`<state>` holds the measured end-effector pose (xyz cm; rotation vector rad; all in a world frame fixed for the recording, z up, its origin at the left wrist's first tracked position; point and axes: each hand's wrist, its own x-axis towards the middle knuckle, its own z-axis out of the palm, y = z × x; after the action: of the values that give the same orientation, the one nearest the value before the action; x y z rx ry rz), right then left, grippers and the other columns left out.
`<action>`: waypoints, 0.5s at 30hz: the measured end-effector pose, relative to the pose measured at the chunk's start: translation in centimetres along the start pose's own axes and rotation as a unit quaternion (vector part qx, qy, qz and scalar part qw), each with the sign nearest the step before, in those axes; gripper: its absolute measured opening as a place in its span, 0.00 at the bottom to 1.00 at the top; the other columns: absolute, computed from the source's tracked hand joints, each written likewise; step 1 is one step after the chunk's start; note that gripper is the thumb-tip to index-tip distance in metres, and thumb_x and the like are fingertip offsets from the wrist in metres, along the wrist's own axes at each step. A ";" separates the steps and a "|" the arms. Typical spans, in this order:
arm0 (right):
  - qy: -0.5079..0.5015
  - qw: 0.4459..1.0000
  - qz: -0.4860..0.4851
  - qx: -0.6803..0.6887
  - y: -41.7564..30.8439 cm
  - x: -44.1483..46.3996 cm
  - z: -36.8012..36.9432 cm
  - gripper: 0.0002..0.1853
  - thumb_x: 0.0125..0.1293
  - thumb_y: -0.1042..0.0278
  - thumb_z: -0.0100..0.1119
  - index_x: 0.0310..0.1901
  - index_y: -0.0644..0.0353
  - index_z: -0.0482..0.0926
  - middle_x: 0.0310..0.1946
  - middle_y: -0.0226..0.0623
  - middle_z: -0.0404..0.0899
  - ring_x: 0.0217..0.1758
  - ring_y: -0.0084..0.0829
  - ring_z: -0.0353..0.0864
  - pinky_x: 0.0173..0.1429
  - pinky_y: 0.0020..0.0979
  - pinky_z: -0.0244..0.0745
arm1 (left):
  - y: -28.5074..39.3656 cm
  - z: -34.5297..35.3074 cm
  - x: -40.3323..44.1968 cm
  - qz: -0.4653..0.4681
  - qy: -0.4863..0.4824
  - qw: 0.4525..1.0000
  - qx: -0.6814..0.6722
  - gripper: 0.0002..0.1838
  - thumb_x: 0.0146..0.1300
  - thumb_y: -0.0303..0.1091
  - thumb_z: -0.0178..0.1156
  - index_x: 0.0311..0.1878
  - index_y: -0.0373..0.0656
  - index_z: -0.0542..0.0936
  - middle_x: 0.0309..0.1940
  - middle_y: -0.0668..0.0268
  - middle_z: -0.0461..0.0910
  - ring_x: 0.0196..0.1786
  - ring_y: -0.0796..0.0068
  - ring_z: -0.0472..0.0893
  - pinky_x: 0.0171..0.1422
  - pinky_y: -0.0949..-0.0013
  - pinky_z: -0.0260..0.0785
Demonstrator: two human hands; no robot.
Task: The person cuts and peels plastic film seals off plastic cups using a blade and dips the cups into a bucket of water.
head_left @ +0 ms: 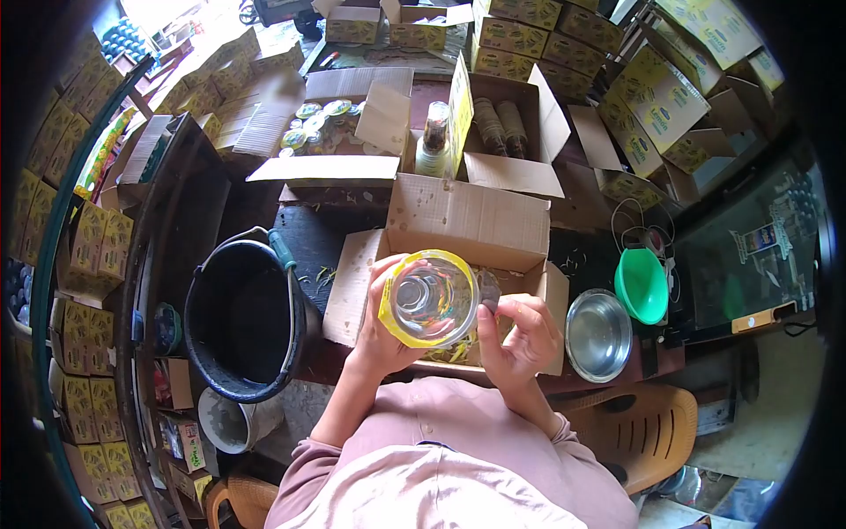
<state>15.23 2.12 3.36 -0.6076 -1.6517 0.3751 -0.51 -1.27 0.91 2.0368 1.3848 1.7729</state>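
Observation:
My left hand (381,342) is wrapped around a clear jar (434,304) with a yellow band around it, its round open end facing up towards me. Colours show through its wall. Close by the jar's right side, my right hand (520,339) pinches a small dark grey piece (489,289), perhaps cloth or a sticker; I cannot tell which. Below both hands is an open cardboard box (467,220), with yellow and green bits (454,354) lying in it.
A black bucket (201,309) stands on the left, a grey pail (216,423) beneath it. To the right are a metal bowl (599,335) and a green bowl (641,286). Behind, open cartons hold lidded cups (308,128) and dark bottles (500,128). Stacked cartons (88,335) line the left.

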 end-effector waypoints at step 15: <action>0.011 1.000 -0.017 0.000 -0.9 -0.1 -0.1 0.12 0.45 0.83 0.64 0.34 0.64 0.75 0.25 0.37 0.76 0.26 0.28 0.78 0.29 0.24 0.73 | 0.5 0.6 -0.8 -0.014 0.004 0.999 0.043 0.47 0.40 0.32 0.72 0.61 0.41 0.53 0.52 0.58 0.65 0.54 0.59 0.67 0.60 0.58 0.57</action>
<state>15.16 1.36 3.80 -0.5802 -1.6398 0.3430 0.33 -1.84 0.40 2.0439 1.5100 1.7413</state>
